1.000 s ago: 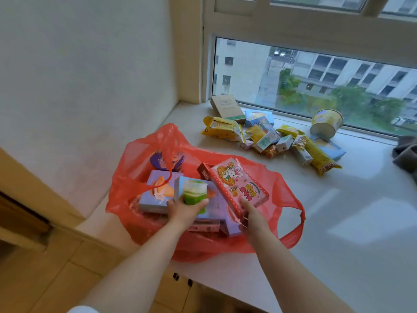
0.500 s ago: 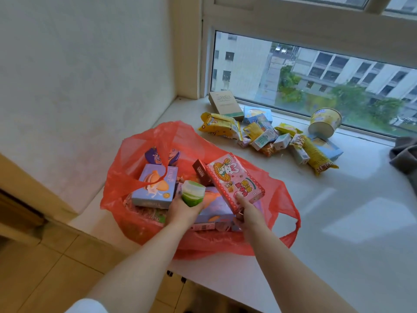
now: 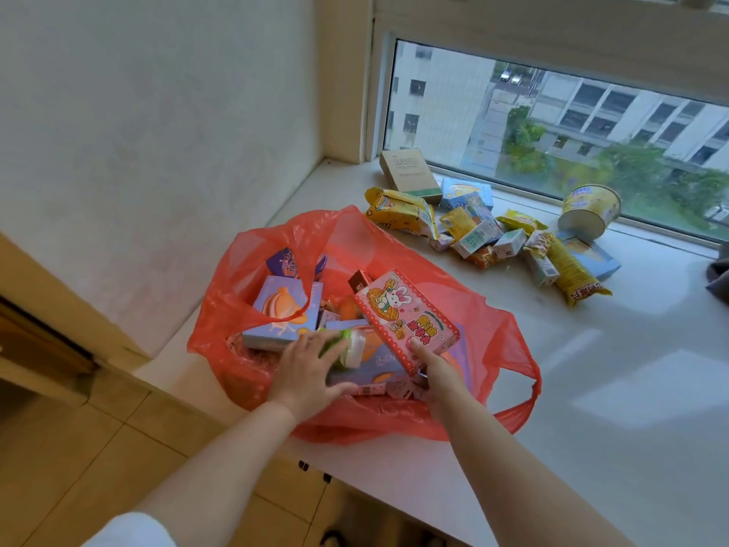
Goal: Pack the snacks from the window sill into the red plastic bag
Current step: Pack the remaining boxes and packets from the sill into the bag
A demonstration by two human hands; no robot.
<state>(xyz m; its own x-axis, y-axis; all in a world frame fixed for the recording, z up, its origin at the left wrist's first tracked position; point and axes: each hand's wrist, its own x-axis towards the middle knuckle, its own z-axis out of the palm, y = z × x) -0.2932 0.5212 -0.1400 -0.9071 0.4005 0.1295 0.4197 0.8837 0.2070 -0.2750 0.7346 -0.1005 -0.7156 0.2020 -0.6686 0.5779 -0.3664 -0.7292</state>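
Observation:
The red plastic bag lies open at the near left edge of the white window sill, with several boxes inside. My left hand holds a small green and white cup, now tipped on its side, low inside the bag. My right hand grips the lower end of a pink bunny-print box tilted over the bag's middle. A purple box leans at the bag's left. More snacks lie in a pile by the window.
In the pile are a brown box, yellow packets, small cartons, a blue box and a tipped yellow paper cup. A grey cloth lies at the right edge. A wall bounds the sill on the left; tiled floor lies below.
My left hand has lowered the green cup into the bag and tipped it sideways. The pink box in my right hand has stayed almost in place over the bag.

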